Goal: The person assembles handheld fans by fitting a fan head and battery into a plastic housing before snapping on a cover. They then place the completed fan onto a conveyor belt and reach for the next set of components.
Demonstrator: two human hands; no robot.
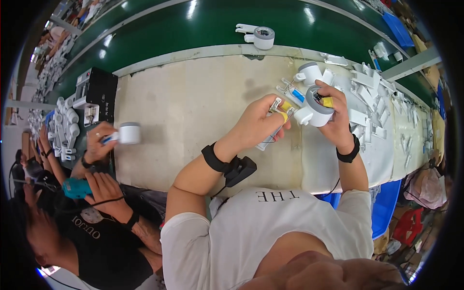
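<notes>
- left hand (260,123): its grip is closed around a slim white handle piece (268,139), thumb pressed on top near some yellow bits, lower end poking out under the fingers
- right hand (341,124): this grip is curled around the side of a round white housing (320,117) with a gray rim, dark innards showing and a yellow piece by the fingers
- the 2 parts are held up close together over the right half of the pale worktop (208,92); can't really tell if they touch
- just beyond the hands there's another gray-and-white housing (310,72), plus an open white handle with a blue cylinder (297,94) in it
- to the right of those, a messy heap of white plastic parts (367,92)
- 1 more white unit (264,39) sits past the far edge, by the green belt (159,34)
- over on the left, a co-worker's hand (98,141) has a blurry white-and-gray unit (129,133), and their other hand (107,195) is at a teal tool (76,188)
- black boxy machine (99,96) behind them, blue bin (386,205) at lower right
</notes>
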